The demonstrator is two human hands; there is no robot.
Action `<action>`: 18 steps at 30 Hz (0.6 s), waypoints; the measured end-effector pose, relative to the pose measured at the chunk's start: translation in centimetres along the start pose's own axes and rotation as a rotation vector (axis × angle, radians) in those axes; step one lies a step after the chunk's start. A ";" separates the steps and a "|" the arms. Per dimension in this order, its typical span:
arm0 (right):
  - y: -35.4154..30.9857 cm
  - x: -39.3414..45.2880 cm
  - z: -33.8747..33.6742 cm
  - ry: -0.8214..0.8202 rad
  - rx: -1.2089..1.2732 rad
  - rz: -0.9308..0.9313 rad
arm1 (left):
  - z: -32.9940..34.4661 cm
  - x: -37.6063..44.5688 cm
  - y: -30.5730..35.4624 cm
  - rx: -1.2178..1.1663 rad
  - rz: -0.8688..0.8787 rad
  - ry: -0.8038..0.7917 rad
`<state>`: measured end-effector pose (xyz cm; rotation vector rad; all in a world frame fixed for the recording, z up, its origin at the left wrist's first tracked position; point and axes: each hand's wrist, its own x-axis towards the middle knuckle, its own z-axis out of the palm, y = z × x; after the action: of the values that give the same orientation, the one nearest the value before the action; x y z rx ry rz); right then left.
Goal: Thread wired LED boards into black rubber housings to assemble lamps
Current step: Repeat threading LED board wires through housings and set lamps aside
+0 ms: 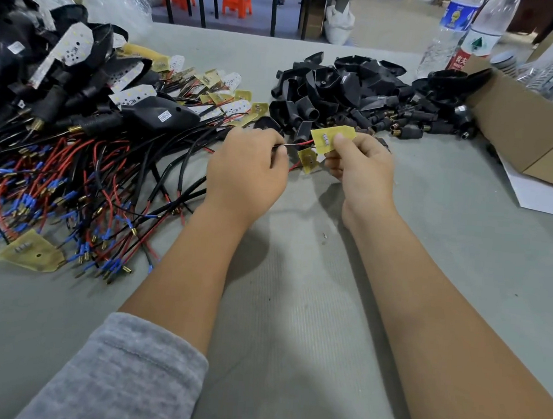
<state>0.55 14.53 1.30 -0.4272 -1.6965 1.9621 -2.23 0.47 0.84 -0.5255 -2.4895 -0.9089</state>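
Observation:
My right hand point(360, 164) pinches a yellow LED board point(329, 138) by its edge, held up over the grey table. A second, smaller yellow board point(307, 160) hangs just below it. My left hand point(246, 171) pinches the red and black wires point(297, 143) that run from the board. A heap of empty black rubber housings point(352, 93) lies behind my hands. More wired boards point(223, 102) are spread out at the back left.
Assembled lamps point(49, 72) pile up at the far left over a tangle of red, black and blue-tipped wires point(73, 195). A loose board point(31, 252) lies front left. A cardboard box point(529, 129) and water bottles point(457, 32) stand at the right.

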 end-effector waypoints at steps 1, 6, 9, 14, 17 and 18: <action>0.0 -0.1 0.0 -0.020 -0.027 -0.013 | 0.1 0.0 0.1 0.001 0.024 -0.007; 0.1 0.0 0.0 -0.071 -0.022 -0.030 | 0.4 0.1 0.0 -0.001 0.051 -0.064; 0.2 -0.1 -0.1 -0.105 0.001 -0.032 | 0.5 0.0 0.2 -0.017 0.034 -0.049; 0.4 -0.4 -0.1 -0.200 0.001 -0.075 | 0.7 -0.1 0.3 -0.032 -0.015 -0.073; 0.4 -0.4 -0.2 -0.234 -0.021 -0.081 | 0.8 -0.2 0.3 -0.045 -0.049 -0.078; 0.5 -0.4 -0.2 -0.242 -0.027 -0.082 | 0.8 -0.2 0.3 -0.043 -0.051 -0.074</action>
<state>0.92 14.44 0.77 -0.1302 -1.8572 1.9981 -2.12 1.21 0.34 -0.5201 -2.5657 -0.9812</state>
